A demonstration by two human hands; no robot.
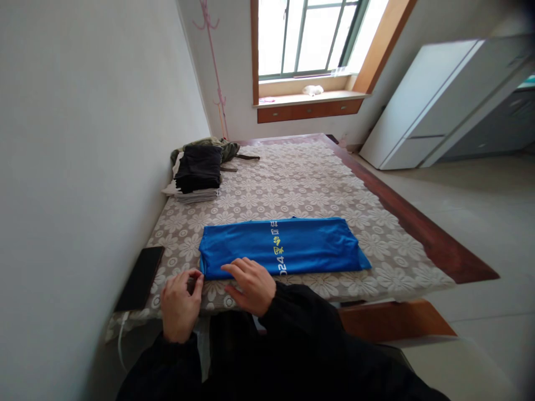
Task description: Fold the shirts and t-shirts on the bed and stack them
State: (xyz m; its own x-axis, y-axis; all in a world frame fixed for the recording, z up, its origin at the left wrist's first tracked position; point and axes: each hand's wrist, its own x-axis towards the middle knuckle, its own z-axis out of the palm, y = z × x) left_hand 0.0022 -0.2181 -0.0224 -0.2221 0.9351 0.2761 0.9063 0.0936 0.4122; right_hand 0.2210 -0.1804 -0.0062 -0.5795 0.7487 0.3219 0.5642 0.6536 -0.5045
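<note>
A blue shirt (238,239), folded into a long strip with white and yellow print across its middle, lies flat along the near side of the table. At the strip's near left corner, my left hand (180,305) has thumb and forefinger pinched together on the fabric's edge. My right hand (249,287) is over the near edge of the shirt, left of the print, its fingers stretched out and slightly apart. Whether its fingertips touch the cloth I cannot tell. The shirt's right end is a little uneven, with a lighter blue corner sticking out.
A lace-patterned cloth (276,195) covers the wooden table. Dark folded clothes (199,167) are stacked by the left wall, with a green strapped bag (229,150) behind. A black tablet or phone (141,278) with a white cable (121,337) lies at the near left edge.
</note>
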